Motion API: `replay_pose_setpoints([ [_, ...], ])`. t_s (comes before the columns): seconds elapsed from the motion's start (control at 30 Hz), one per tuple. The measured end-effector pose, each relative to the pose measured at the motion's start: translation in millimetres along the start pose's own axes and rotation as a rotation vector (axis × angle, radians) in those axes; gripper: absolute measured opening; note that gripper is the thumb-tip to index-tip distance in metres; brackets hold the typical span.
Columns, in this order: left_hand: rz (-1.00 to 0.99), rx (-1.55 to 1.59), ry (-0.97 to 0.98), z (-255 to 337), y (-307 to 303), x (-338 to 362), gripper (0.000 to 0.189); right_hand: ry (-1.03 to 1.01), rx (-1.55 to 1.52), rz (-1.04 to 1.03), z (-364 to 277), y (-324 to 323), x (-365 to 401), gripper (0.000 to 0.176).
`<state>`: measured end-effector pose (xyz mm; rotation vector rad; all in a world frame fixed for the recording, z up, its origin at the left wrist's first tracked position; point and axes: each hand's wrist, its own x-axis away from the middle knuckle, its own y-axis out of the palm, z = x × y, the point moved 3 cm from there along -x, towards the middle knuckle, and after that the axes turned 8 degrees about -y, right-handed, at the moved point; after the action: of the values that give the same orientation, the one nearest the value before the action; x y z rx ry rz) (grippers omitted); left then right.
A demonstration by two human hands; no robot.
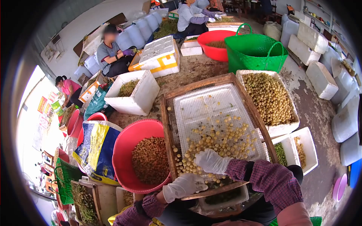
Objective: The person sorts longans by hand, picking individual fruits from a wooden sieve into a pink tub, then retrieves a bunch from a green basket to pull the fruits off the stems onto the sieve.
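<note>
A wooden-framed mesh screen [203,100] lies tilted in front of me, with small round yellowish fruits [226,135] gathered over its lower half. My right hand [212,161], in a white glove, rests among the fruits with its fingers curled down; what they pinch is hidden. At the lower left corner of the frame is my left hand [184,187], also gloved. Its fingers are drawn together by the wooden edge, and I cannot make out anything in them. Left of the screen stands a pink-red tub [124,150] holding brownish fruits [151,160].
A foam box heaped with yellowish fruits [267,98] stands at the right, below a green woven basket [256,51]. Smaller foam boxes [307,141] hold green and yellow fruits. A blue-yellow sack [98,147] lies left. Several people sit farther back among tubs and boxes.
</note>
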<state>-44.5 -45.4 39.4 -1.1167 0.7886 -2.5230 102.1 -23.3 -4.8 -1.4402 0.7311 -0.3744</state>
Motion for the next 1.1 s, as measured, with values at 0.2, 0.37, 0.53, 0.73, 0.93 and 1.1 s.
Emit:
replay_pose_setpoints([
  [0.2,-0.066,-0.061,0.101,24,18,22,0.029,0.058,-0.045,-0.061,12,14,-3,0.009],
  [0.37,0.474,-0.177,0.001,-27,-16,-7,0.025,0.375,-0.395,0.086,26,-53,29,0.017],
  [0.53,0.577,-0.554,0.273,-52,-12,-58,0.025,0.315,-1.052,-0.147,-17,-85,68,0.015],
  [0.73,0.401,-0.085,0.066,-29,-35,-49,0.022,0.425,-0.906,-0.380,-32,-73,91,0.028],
  [0.93,0.298,0.405,0.151,8,-50,-18,0.020,0.595,-1.077,0.000,4,-31,50,0.035],
  [1.1,0.258,0.468,0.220,4,-62,-15,0.025,0.736,-1.574,0.025,1,-52,38,0.022],
])
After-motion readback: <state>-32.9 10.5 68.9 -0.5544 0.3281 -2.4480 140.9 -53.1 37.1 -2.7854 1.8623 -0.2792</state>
